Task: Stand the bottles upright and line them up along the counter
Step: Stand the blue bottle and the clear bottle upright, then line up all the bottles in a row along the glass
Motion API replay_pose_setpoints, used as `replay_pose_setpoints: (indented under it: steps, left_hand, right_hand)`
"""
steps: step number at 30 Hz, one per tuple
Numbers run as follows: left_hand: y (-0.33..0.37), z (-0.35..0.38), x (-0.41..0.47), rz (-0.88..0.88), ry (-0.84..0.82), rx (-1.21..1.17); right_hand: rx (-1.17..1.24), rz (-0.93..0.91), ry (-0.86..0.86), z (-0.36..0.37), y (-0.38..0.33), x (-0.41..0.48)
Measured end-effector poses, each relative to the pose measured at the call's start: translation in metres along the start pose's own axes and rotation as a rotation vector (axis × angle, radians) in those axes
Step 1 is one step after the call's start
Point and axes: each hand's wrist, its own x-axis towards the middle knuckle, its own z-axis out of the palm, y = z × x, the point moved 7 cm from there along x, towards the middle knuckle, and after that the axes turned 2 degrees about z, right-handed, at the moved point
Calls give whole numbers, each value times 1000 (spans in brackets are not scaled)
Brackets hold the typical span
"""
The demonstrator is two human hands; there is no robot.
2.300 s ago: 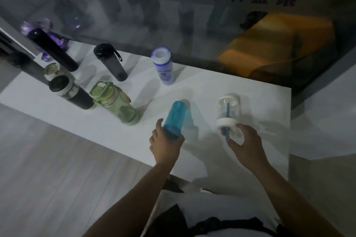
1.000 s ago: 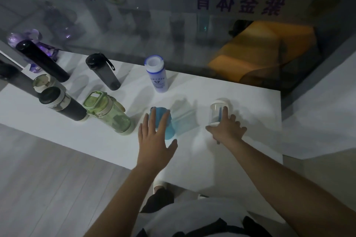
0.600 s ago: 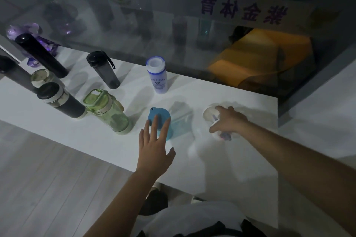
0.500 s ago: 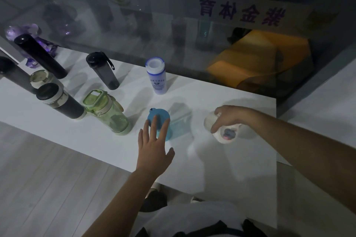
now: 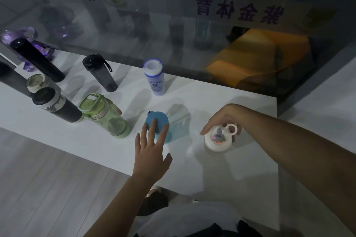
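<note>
Blue bottle (image 5: pixel 157 116) under flat left hand (image 5: pixel 151 158), right hand (image 5: pixel 221 116) gripping round white bottle (image 5: pixel 217 141)

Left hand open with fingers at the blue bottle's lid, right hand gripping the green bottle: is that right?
No. The head view shows the right hand gripping the small white-lidded bottle, not the green bottle, which stands untouched further left. The left hand is open with fingers at the blue bottle's lid.

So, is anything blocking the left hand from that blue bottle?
Nothing visible does. The left hand has straight fingers on the lid of the blue bottle. The green bottle stands beside it, apart. The right hand holds the white-lidded bottle on the other side.
</note>
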Motion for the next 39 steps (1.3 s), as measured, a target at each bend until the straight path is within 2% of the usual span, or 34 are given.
replay_pose_setpoints:
  steps: [4, 8, 10, 15, 19, 24, 30, 34, 39]
  left_hand:
    - [1, -8, 0, 12, 1, -18]
    - [4, -27, 4, 26, 9, -62]
    - [5, -39, 5, 39, 16, -95]
    - [4, -59, -3, 41, -51, -118]
    - [-9, -68, -21, -35, -87, -121]
    - [-37, -60, -53, -138, -127, -183]
    - [-89, -31, -75, -185, -205, -277]
    - [-147, -33, -91, -165, -222, -273]
    - [-249, -60, -123, -200, -129, -353]
  right_hand:
    - [-6, -106, 91, -6, -5, -20]
    - [-125, -337, 413, -25, -12, -43]
    - [-86, -436, 525, -24, -10, -64]
    - [-86, -585, 733, 15, -18, -112]
    - [-66, -687, 892, 56, -38, -112]
    - [128, -810, 887, 115, -58, -92]
    - [120, -768, 839, 159, -101, -79]
    - [104, -730, 832, 185, -144, -84]
    - [79, -772, 791, 227, -234, -106]
